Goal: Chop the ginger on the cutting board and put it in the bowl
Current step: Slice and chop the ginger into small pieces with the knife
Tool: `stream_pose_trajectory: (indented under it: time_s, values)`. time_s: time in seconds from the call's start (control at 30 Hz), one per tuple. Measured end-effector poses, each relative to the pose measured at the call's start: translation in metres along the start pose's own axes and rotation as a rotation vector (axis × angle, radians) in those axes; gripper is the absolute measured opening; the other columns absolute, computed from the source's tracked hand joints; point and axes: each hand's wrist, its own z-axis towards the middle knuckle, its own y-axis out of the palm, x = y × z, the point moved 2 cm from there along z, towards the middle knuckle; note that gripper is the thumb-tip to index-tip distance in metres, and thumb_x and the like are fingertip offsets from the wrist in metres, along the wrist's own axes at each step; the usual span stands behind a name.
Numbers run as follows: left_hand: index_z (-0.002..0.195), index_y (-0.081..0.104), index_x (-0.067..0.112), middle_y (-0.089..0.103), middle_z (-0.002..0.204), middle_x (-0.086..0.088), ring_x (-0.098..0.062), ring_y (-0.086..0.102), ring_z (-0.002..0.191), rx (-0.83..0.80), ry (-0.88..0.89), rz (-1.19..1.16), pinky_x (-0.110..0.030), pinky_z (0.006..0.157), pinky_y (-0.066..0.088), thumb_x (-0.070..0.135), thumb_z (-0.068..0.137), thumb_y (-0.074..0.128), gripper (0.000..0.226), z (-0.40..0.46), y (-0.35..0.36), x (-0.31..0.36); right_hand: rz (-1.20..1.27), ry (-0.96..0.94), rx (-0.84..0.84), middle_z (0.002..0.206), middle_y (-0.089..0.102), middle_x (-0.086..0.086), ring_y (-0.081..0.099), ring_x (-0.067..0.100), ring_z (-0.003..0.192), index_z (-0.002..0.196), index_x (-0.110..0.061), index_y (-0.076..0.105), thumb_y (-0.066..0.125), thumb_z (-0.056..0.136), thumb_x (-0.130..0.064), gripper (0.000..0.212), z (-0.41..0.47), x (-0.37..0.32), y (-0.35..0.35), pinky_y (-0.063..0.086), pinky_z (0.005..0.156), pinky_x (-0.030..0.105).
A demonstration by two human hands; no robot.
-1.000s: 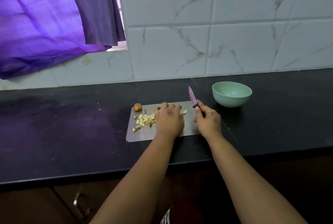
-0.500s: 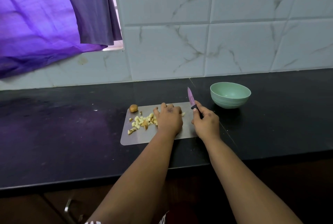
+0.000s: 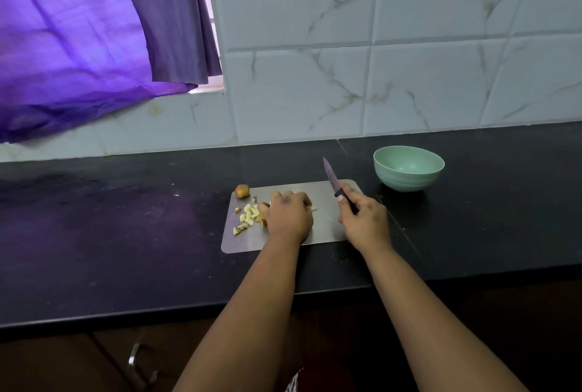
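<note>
**Ginger chopped on the board, knife raised**

I see the left hand (image 3: 288, 216) palm down on the cutting board (image 3: 324, 228), fingers curled over the middle of it; whether they grip anything I cannot tell. The chopped ginger (image 3: 248, 216) lies in a loose pile just beside that hand, toward the board's left edge, with one stray piece (image 3: 313, 208) at the fingertips on the other side. An uncut ginger knob (image 3: 242, 191) sits at the board's far left corner. My right hand (image 3: 363, 218) grips the handle of the purple knife (image 3: 334, 180), blade tilted up over the board's far right corner. The green bowl (image 3: 408, 168) stands on the black counter (image 3: 126, 234), beyond the board's right edge, toward the wall.
</note>
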Motion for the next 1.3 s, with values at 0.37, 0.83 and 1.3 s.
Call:
stream_pose_trajectory:
  time_s: [0.37,0.83,1.3]
  values:
    - [0.106,0.069,0.034,0.067,0.110,0.007,-0.020,0.042,0.115,-0.011,-0.066,-0.047,-0.043,0.095,0.026,0.027,0.095,0.049,0.024,0.003,0.001,-0.007,-0.305,0.006,-0.242,0.106,0.069,0.003,0.065,0.021,0.092,0.124,-0.026,0.063,0.049,0.094,-0.024,0.033,-0.033,-0.018,0.004,0.055,0.077,0.031]
    - [0.102,0.069,0.035,0.065,0.109,0.006,-0.019,0.041,0.118,-0.020,-0.113,-0.032,-0.052,0.107,0.022,0.022,0.093,0.051,0.023,0.006,0.001,-0.007,-0.427,-0.006,-0.330,0.094,0.068,0.006,0.062,0.027,0.083,0.115,-0.023,0.064,0.043,0.094,-0.024,0.029,-0.036,-0.030,0.011,0.054,0.069,0.035]
    - [0.099,0.065,0.031,0.060,0.111,0.003,-0.021,0.040,0.113,0.008,-0.066,-0.032,-0.048,0.099,0.022,0.018,0.093,0.050,0.022,0.003,0.002,-0.006,-0.795,0.121,-0.606,0.102,0.054,0.009,0.051,0.026,0.085,0.113,-0.014,0.054,0.051,0.084,-0.003,0.031,-0.011,-0.087,-0.007,0.048,0.073,0.034]
